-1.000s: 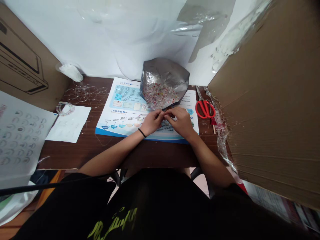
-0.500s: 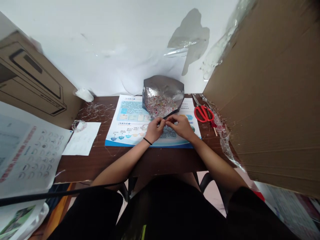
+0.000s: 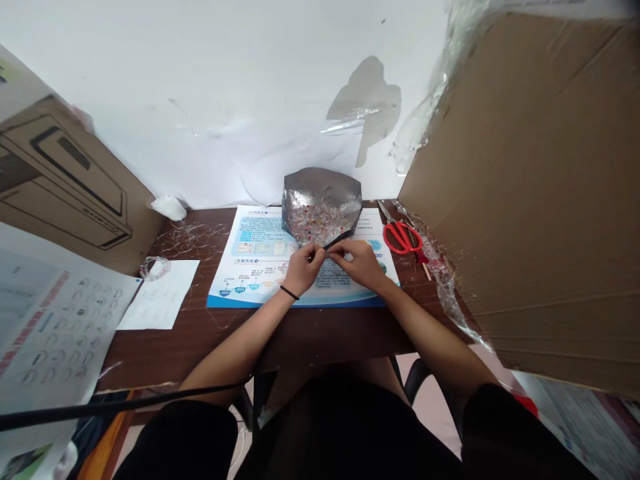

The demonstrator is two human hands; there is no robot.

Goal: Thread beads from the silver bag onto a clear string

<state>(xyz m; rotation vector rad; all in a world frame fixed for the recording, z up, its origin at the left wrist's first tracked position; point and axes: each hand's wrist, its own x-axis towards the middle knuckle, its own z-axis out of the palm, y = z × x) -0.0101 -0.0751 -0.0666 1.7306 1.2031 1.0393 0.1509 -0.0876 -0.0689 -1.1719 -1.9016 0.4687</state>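
My left hand (image 3: 304, 268) and my right hand (image 3: 361, 263) meet fingertip to fingertip over a printed blue-and-white sheet (image 3: 245, 267). Both are closed in a pinch. Whatever lies between the fingertips is too small to make out. Just beyond them a grey shiny bag (image 3: 320, 183) stands open toward me, with a heap of small clear, pink and red beads (image 3: 315, 223) in it. The fingertips are at the bag's front lip; I cannot tell if they touch it.
Red-handled scissors (image 3: 402, 237) lie right of the sheet, beside crumpled clear plastic (image 3: 447, 287). To the left are tangled clear thread (image 3: 193, 239), a beaded loop (image 3: 155, 268) and white paper (image 3: 165, 297). Cardboard boxes (image 3: 65, 173) wall both sides.
The camera view has tilted, so the table things sit slightly lower in the picture. Both hands stay pinched together in front of the bag, with fingers shifted slightly.
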